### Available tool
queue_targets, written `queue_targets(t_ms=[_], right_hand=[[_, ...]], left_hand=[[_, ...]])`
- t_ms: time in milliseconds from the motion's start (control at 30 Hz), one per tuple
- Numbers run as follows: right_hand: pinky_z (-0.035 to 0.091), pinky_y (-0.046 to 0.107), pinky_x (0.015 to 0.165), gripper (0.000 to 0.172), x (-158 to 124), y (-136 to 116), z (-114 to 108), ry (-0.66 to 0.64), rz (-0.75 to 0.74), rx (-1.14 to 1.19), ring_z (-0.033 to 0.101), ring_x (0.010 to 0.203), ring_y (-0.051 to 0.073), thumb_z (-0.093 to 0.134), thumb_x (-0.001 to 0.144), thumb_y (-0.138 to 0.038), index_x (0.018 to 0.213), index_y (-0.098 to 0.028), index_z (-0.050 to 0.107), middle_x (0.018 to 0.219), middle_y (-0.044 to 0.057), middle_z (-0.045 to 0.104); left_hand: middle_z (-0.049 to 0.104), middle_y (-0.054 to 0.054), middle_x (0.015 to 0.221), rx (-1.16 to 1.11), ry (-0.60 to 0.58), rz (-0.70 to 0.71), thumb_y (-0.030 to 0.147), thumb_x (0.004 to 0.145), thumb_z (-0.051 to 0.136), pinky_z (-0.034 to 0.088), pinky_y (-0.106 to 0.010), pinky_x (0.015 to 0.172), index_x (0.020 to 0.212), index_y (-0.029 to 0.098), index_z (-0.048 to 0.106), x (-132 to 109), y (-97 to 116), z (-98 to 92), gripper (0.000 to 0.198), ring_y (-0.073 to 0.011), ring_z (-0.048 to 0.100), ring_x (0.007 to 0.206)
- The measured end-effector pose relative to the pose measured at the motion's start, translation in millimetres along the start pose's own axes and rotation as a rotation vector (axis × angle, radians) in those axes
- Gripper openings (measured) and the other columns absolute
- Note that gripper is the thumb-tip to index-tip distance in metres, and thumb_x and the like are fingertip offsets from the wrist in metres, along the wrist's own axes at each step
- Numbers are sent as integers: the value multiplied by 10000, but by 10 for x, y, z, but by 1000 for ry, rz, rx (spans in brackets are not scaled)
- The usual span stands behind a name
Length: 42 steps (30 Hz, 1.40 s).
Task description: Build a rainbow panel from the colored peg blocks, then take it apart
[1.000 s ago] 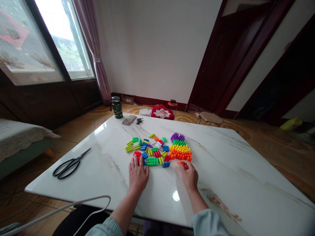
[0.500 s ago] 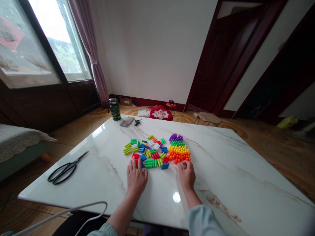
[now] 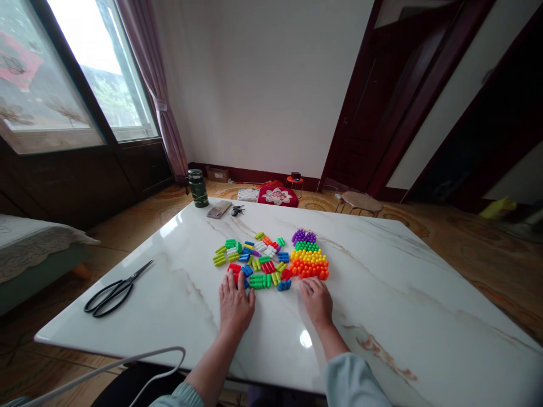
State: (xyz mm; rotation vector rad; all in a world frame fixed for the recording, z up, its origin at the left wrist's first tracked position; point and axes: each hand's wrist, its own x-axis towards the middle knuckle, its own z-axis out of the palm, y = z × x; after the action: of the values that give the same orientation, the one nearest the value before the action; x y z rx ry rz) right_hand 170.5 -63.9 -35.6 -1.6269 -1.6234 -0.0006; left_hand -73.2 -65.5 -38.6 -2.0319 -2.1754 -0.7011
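Observation:
My left hand (image 3: pixel 236 308) lies palm down on the table, fingers spread. Its fingertips rest at red pieces (image 3: pixel 233 269) and partly cover blue ones. Beside it are green capsule-shaped plastic pieces (image 3: pixel 259 281), part of a loose, mixed-colour spread. My right hand (image 3: pixel 318 302) has its fingers stretched forward and slightly apart at the near edge of a block of small orange pieces (image 3: pixel 309 269). Nothing shows in its fingers. Beyond the orange rows run bands of yellow pieces (image 3: pixel 309 256), green pieces (image 3: pixel 307 246) and purple pieces (image 3: pixel 304 236). Blue pieces (image 3: pixel 284 286) sit between the hands.
Black-handled scissors (image 3: pixel 119 291) lie on the left of the white marbled table (image 3: pixel 407 294). A camouflage bottle (image 3: pixel 198 189), a phone (image 3: pixel 219 209) and keys (image 3: pixel 237 211) are at the far left corner. A white cable (image 3: pixel 127 358) loops by the near left edge.
My right hand has shifted slightly left, and its fingers have gone from a pinch to stretched out. My left hand stays in place.

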Motion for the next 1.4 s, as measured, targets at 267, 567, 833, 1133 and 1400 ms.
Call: queue_targets(t_ms=[267, 567, 833, 1133, 1400], right_hand=[[464, 348, 869, 294, 8, 21, -8, -29, -23, -35, 620, 924, 226, 491, 874, -336, 952, -169, 721, 987, 102, 710], [457, 344, 885, 291, 0, 32, 11, -28, -45, -52, 618, 933, 225, 494, 865, -302, 973, -155, 721, 998, 103, 710], [451, 343, 893, 285, -2, 36, 8, -42, -53, -56, 604, 938, 219, 473, 851, -240, 962, -172, 727, 1009, 93, 707], [465, 351, 866, 273, -3, 22, -10, -31, -47, -20, 607, 911, 223, 468, 837, -230, 874, -190, 735, 984, 86, 712], [467, 350, 867, 267, -14, 25, -2, -25, -36, -6, 611, 918, 222, 470, 839, -229, 852, -190, 733, 982, 80, 714]], left_hand=[[312, -207, 1519, -16, -29, -17, 331, 878, 453, 237, -508, 1129, 1409, 101, 423, 1, 19, -33, 580, -342, 276, 1404], [330, -214, 1507, -13, -30, -15, 330, 881, 457, 229, -505, 1131, 1401, 96, 435, -1, 12, -10, 570, -342, 264, 1408], [347, -214, 1497, 26, -31, -11, 333, 884, 457, 238, -497, 1125, 1402, 103, 433, -2, 28, -44, 567, -343, 292, 1395], [335, -203, 1507, -6, -35, -20, 336, 879, 457, 228, -495, 1132, 1404, 104, 431, 7, 9, -11, 575, -334, 260, 1411], [342, -206, 1502, -11, -27, -15, 332, 882, 455, 226, -503, 1131, 1401, 103, 438, 1, 11, -16, 568, -344, 276, 1400]])
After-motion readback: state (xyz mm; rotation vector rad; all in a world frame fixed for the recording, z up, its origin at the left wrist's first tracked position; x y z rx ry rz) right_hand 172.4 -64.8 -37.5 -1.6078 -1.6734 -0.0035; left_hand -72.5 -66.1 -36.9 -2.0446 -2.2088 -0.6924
